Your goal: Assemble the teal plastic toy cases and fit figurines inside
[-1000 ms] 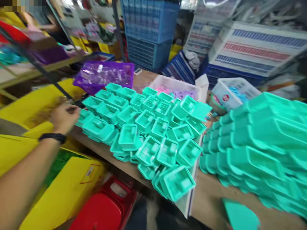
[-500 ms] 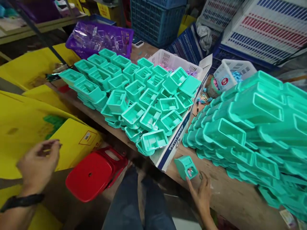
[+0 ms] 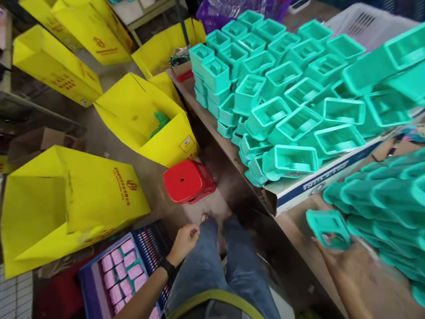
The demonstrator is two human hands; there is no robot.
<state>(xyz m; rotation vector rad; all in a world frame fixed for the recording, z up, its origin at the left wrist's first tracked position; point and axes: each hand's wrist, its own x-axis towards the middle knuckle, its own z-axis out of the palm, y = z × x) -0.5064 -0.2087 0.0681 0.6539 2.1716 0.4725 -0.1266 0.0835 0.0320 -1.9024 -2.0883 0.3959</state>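
Observation:
My right hand point(image 3: 348, 261) lies on the wooden table point(image 3: 299, 239) with its fingers around a teal plastic box point(image 3: 328, 228) that has something pink inside. My left hand point(image 3: 184, 241) hangs low beside my left knee, fingers curled shut; what it holds, if anything, I cannot make out. It wears a black wristband. Just to its left is a dark crate point(image 3: 152, 243) with rows of pink pieces point(image 3: 121, 270). Many teal boxes point(image 3: 282, 102) lie heaped on a cardboard sheet point(image 3: 318, 184), and more nested teal boxes point(image 3: 381, 195) are stacked at the right.
A red stool point(image 3: 187, 180) stands on the floor by the table edge. Open yellow cartons point(image 3: 152, 119) point(image 3: 66, 199) point(image 3: 56, 66) surround the floor at left. A white basket point(image 3: 365, 22) and a purple basket point(image 3: 232, 6) stand at the back of the table.
The view has swung down and left. My left hand dropped from beside the yellow carton to my knee. My right hand still holds the teal box near the table edge.

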